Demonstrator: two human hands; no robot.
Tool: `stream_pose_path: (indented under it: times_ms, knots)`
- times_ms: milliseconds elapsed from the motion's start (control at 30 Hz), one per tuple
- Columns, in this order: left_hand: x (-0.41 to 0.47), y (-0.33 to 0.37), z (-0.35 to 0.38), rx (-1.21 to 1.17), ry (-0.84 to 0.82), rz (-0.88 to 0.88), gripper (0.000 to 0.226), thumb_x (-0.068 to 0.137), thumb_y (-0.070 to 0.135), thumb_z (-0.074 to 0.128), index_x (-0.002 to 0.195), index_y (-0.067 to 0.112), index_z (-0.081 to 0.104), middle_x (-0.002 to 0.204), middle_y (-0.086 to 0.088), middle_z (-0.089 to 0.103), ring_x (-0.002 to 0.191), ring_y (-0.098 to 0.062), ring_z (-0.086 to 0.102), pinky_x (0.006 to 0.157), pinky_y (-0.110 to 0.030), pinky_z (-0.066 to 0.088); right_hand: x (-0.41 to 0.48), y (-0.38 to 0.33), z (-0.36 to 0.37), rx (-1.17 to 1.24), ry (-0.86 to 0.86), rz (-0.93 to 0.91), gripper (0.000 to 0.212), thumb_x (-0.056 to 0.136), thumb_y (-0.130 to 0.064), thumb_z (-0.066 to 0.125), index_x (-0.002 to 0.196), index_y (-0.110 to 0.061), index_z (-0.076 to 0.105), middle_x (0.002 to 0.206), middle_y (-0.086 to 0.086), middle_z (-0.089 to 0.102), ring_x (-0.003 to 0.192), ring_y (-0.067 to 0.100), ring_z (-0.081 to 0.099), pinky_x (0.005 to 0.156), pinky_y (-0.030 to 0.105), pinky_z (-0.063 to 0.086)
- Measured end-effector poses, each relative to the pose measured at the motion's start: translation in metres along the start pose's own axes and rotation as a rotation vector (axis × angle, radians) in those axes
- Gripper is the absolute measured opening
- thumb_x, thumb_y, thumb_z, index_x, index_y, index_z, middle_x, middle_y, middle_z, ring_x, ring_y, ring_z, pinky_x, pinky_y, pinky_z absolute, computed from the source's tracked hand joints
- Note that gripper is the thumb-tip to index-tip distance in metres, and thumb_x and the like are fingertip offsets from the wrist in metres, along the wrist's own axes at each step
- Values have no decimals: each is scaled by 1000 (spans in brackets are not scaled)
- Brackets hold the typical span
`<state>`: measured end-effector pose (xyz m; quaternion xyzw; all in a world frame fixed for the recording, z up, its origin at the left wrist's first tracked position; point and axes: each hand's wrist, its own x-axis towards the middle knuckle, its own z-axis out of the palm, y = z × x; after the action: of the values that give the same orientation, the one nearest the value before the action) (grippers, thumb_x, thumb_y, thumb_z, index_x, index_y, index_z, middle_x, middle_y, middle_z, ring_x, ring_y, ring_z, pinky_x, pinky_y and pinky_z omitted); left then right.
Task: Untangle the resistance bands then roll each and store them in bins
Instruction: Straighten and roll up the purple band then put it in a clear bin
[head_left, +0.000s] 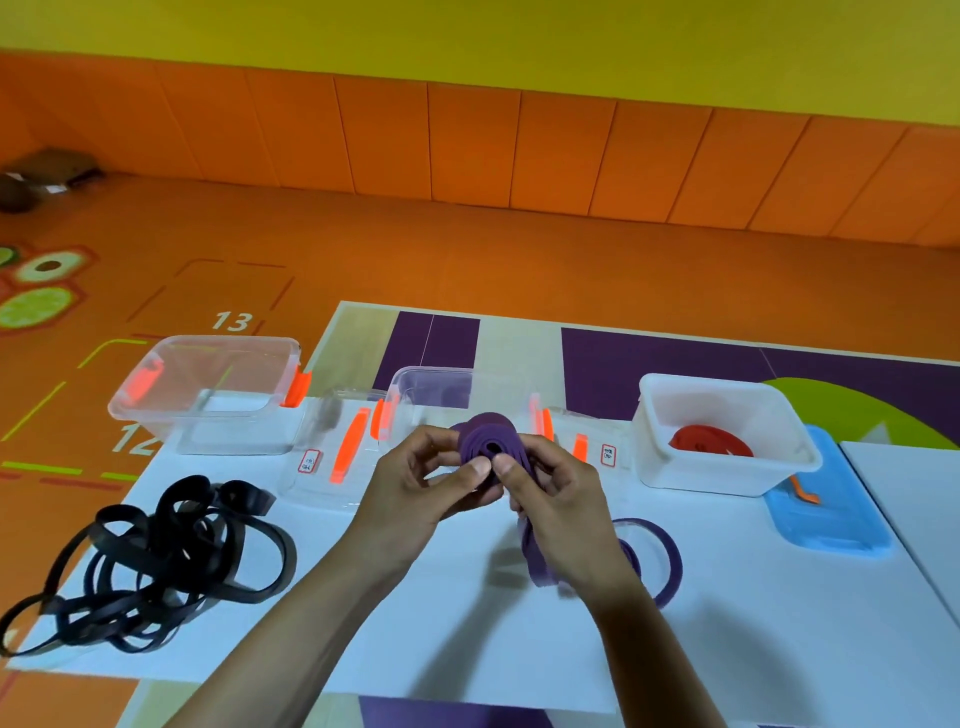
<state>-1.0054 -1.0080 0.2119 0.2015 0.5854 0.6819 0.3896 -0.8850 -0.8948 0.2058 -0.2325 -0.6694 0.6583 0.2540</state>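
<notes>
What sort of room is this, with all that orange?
Probably a children's play or activity room: padded-looking wall panels, an orange floor printed with numbers and dashed boxes. Over a white table, the left hand and right hand hold a purple band.

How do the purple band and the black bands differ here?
The purple band is partly rolled into a coil; the black bands lie tangled. The purple band is pinched by the left hand and right hand; the black bands rest untouched on the table. Neither is binned yet.
</notes>
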Motion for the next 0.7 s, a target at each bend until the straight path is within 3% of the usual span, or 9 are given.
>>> stream_pose_path:
  times_ms: [133,200,267,400,467,600,700]
  knots:
    - [5,15,-10,713,-97,154,28,85,14,79,106,27,65,107,11,67,83,-5,69,71,-19,55,2,-3,-19,-218,-96,62,12,89,-20,78,100,-24,78,91,-7,75,83,6,66,75,14,46]
    - [5,20,-10,862,-158,237,37,85,12,77,112,32,62,108,17,64,87,-2,64,68,-16,51,3,-4,-21,-300,-126,70,15,86,-23,82,100,-27,79,91,-8,75,81,4,66,73,12,44]
    - [3,23,-11,897,-218,240,30,88,16,74,110,32,63,104,15,67,84,-10,66,68,-18,52,1,-3,-22,-324,-131,62,18,84,-24,83,100,-30,80,92,-6,75,83,7,67,73,13,46]
    - [-2,26,-14,739,-228,167,18,93,16,73,108,25,67,99,6,72,78,-19,73,73,-25,57,-3,-2,-25,-318,-75,48,22,81,-27,85,101,-36,79,101,-8,68,92,9,65,80,19,50]
    - [-6,26,-14,591,-206,157,19,93,12,73,109,20,68,102,3,73,80,-23,75,76,-26,59,-5,-2,-24,-222,-60,54,24,81,-22,86,103,-30,79,106,-8,65,90,7,64,80,19,51]
    - [-4,23,-8,275,-109,120,24,91,3,71,113,7,65,107,-10,72,86,-34,76,85,-41,62,-2,-7,-20,8,-35,46,23,88,-10,76,110,-18,77,92,-10,69,71,8,60,68,18,48]
    - [-5,19,-3,43,-129,78,28,89,-2,73,116,-2,62,118,-21,68,101,-39,72,90,-45,60,-2,-11,-16,81,-24,18,23,94,-7,68,115,-14,75,91,-1,76,74,11,62,70,18,50]
